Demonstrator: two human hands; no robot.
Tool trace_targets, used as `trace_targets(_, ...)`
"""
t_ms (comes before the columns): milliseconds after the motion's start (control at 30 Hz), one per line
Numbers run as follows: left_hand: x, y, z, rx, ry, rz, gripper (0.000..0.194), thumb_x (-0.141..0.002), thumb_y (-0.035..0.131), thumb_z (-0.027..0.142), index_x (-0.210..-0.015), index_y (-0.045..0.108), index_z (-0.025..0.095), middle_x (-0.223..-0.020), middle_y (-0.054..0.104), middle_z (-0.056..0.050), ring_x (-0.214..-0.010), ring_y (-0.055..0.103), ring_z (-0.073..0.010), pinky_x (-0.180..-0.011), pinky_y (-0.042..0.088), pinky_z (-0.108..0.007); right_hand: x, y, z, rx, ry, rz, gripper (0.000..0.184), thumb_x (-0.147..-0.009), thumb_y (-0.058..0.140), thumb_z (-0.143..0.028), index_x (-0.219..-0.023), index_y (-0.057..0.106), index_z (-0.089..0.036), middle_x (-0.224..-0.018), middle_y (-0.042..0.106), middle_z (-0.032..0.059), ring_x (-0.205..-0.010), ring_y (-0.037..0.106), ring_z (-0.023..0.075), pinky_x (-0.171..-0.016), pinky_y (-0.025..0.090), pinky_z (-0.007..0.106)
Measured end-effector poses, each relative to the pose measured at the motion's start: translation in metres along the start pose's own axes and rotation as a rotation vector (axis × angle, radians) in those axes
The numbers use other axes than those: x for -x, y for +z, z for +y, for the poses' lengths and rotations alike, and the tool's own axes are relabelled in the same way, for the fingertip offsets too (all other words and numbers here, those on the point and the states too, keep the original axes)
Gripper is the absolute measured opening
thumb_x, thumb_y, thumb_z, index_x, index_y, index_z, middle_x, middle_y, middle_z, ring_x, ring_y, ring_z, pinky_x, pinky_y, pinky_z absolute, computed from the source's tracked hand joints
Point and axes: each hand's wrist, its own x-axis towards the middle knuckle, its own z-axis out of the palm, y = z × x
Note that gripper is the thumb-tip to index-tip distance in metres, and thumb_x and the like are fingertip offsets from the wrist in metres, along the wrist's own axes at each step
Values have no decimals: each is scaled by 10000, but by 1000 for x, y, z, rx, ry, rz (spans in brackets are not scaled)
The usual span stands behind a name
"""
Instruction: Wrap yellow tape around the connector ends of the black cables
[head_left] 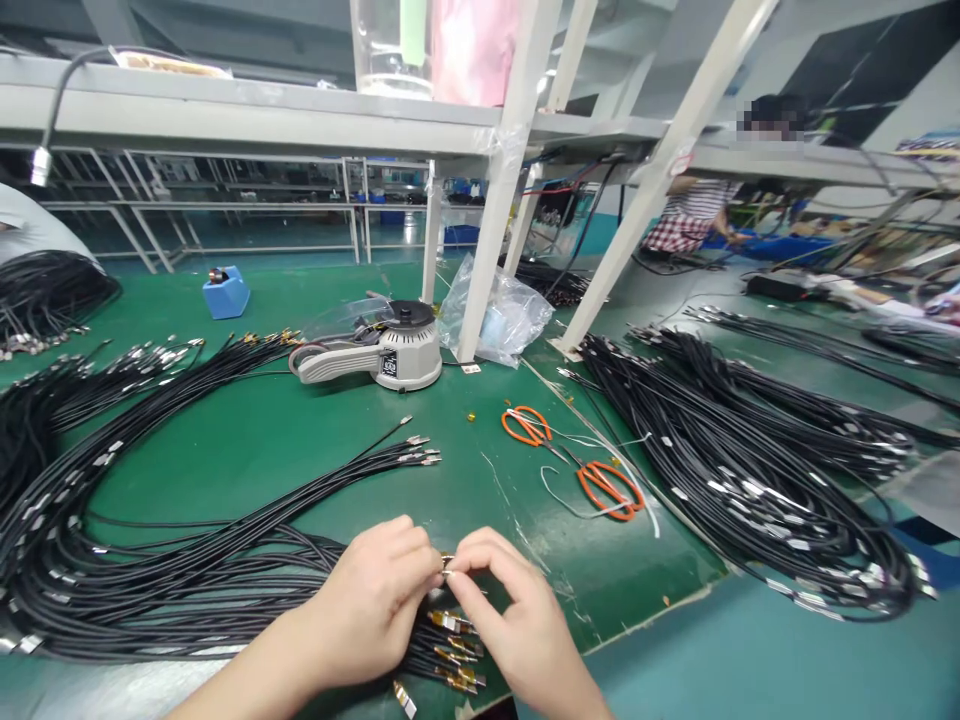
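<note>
At the front middle of the bench, my left hand point(379, 595) is closed in a pinch around the end of a black cable. My right hand point(514, 615) pinches the same small metal connector point(448, 572) from the other side, thumb and forefinger meeting my left fingertips. Most of that connector is hidden by the fingers. Just below both hands lie several cable ends point(454, 622) wrapped in amber tape. A thick bundle of black cables point(225, 600) runs from under my left hand and curves round to the left. More bare metal-tipped cable ends point(420, 452) lie beyond my hands.
A tape dispenser point(412, 350) stands beyond my hands. Two orange-handled scissors point(611, 490) lie at right among white ties. More black cables point(750, 460) are heaped on the right-hand bench. A blue holder point(226, 295) sits at back left. Shelf posts point(495, 190) rise ahead; another person point(690, 215) is at far right.
</note>
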Motion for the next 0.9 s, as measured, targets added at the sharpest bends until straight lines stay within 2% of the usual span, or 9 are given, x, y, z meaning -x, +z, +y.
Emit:
trace_targets(100,4,4,1,-71,47,-17,272,-905,342,117,-767,574,152,-665,564,-38,-607,449,-162,-561,368,-293,4,-3,2,66,-59,-48,125,-885,492,-167,-774,544,-192,-793,565,18,-737,563,145,-672,438,249)
trace_targets(200,4,4,-9,-52,65,-38,225,-935,383,191,-870,599,181,-711,617,-17,-628,491,-157,-587,395,-289,7,-7,7,123,-52,-97,135,-887,482,-170,-770,546,-194,-788,576,21,-741,572,153,-680,441,257)
trace_targets(300,-5,4,-34,-104,-73,31,219,-945,396,236,-946,611,196,-806,638,-28,-729,541,-159,-681,443,-285,8,-15,14,165,-7,-138,148,-881,490,-183,-757,568,-200,-793,605,24,-761,593,163,-694,449,255)
trace_targets(433,-29,13,-78,-283,-266,118,220,-917,414,194,-981,623,166,-903,617,-78,-845,535,-210,-778,460,-350,1,-29,17,142,98,-32,191,-893,475,-242,-772,619,-209,-797,642,21,-758,612,164,-709,459,249)
trace_targets(533,-42,23,-95,-308,-283,129,248,-875,422,117,-784,647,169,-778,608,-69,-761,537,-218,-725,471,-360,-19,-42,13,95,184,55,175,-868,521,-292,-796,658,-211,-790,672,17,-762,624,173,-719,468,255)
trace_targets(633,-46,27,-98,-311,-291,177,271,-861,416,89,-701,617,177,-723,608,-53,-714,553,-205,-688,485,-340,-63,-54,6,-77,279,106,141,-815,602,-288,-795,700,-188,-756,695,21,-742,632,173,-706,479,256)
trace_targets(733,-44,29,-95,-269,-313,243,229,-884,400,107,-754,571,185,-731,615,-34,-701,586,-180,-658,512,-304,-132,-57,-1,-284,392,191,111,-810,628,-224,-821,703,-142,-751,695,27,-694,622,144,-662,489,245)
trace_targets(833,-42,32,-92,-98,-334,348,178,-910,379,142,-851,534,206,-781,642,-37,-736,633,-175,-655,544,-289,-208,-51,1,-323,469,256,145,-878,584,-244,-912,652,-120,-862,671,35,-733,631,137,-671,518,274)
trace_targets(900,-41,36,-93,-5,-281,414,169,-914,382,165,-959,534,223,-864,672,-53,-800,658,-185,-697,561,-305,-251,-45,7,-335,544,300,207,-905,562,-279,-1043,600,-131,-1010,638,56,-829,635,168,-716,537,341)
